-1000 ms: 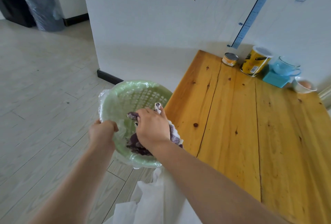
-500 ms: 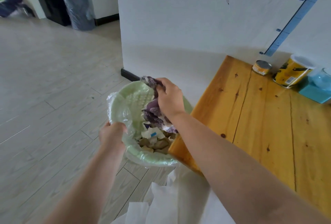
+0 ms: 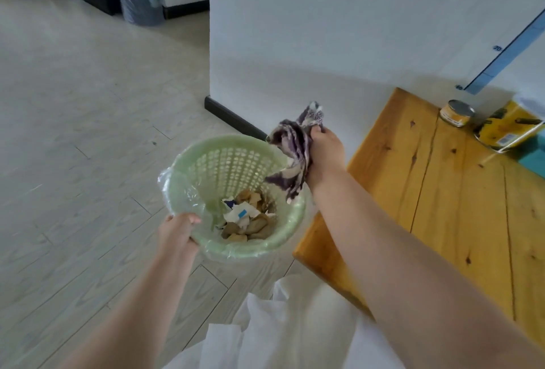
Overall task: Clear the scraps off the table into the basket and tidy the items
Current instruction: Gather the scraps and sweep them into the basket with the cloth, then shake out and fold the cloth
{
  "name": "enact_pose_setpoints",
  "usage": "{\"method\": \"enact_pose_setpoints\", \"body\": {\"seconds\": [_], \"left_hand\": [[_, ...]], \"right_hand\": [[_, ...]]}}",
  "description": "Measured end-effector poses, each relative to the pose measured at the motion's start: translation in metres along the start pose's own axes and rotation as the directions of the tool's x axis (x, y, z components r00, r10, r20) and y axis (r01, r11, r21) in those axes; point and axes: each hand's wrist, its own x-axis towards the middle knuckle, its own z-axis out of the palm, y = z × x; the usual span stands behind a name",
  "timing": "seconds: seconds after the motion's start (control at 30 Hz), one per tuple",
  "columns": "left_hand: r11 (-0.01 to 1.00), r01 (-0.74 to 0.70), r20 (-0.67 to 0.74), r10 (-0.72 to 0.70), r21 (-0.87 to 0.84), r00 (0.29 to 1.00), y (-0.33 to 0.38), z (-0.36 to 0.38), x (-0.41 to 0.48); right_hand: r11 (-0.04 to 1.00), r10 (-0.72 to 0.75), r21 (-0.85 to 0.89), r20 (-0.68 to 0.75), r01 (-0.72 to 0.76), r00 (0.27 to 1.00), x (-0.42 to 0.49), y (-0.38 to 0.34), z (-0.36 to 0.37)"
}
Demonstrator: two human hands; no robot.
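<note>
Green basket [image 3: 236, 162] off tabletop's [image 3: 460, 206] left edge, scraps [image 3: 249, 218] inside; left hand [image 3: 177, 231] grips its near rim. Right hand [image 3: 324, 153] clutches purple-white cloth [image 3: 295, 147] above far rim.

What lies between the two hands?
Head view: the green basket, scraps in its bottom, between the left hand gripping its rim and the right hand holding the cloth.

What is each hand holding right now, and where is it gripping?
The left hand grips the green basket by its near rim. The right hand clutches the purple-and-white cloth bunched around its middle, with both ends loose.
</note>
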Motion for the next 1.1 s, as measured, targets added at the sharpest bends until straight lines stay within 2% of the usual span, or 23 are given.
{"method": "enact_pose_setpoints", "body": {"seconds": [0.13,0.2,0.37,0.5,0.6,0.73,0.83,0.97,1.03,1.1], "left_hand": [[0.994,0.038,-0.016,-0.040,-0.099,0.999,-0.030,-0.003,0.031],[0.990,0.042,-0.008,-0.043,-0.134,0.999,-0.046,-0.002,0.050],[0.989,0.067,-0.069,-0.076,-0.130,0.995,-0.085,0.009,0.091],[0.988,0.064,-0.112,-0.080,-0.140,0.991,-0.107,0.019,0.109],[0.987,0.070,-0.125,-0.089,-0.146,0.988,-0.120,0.021,0.120],[0.990,0.083,-0.152,-0.099,-0.111,0.983,-0.130,0.018,0.133],[0.996,0.092,-0.213,-0.093,-0.016,0.973,-0.134,0.017,0.140],[0.969,0.133,-0.310,-0.064,0.208,0.948,-0.132,0.013,0.142],[0.884,0.210,-0.392,-0.033,0.417,0.919,-0.125,0.015,0.135],[0.745,0.314,-0.484,0.014,0.588,0.875,-0.111,0.022,0.121]], "right_hand": [[0.983,0.053,-0.174,-0.009,-0.053,0.999,0.010,0.001,-0.005],[0.963,-0.009,-0.269,0.014,0.013,1.000,0.017,0.002,-0.005],[0.934,-0.131,-0.321,0.106,0.159,0.986,0.030,0.005,-0.011],[0.817,-0.211,-0.524,0.117,0.241,0.970,0.043,0.011,-0.017],[0.776,-0.257,-0.557,0.152,0.297,0.954,0.050,0.013,-0.020],[0.781,-0.267,-0.537,0.171,0.317,0.948,0.057,0.017,-0.025],[0.799,-0.256,-0.519,0.165,0.305,0.953,0.059,0.019,-0.026],[0.796,-0.275,-0.509,0.176,0.327,0.945,0.056,0.017,-0.026],[0.797,-0.285,-0.503,0.175,0.334,0.942,0.053,0.015,-0.026],[0.796,-0.301,-0.499,0.165,0.342,0.939,0.049,0.011,-0.026]]}}
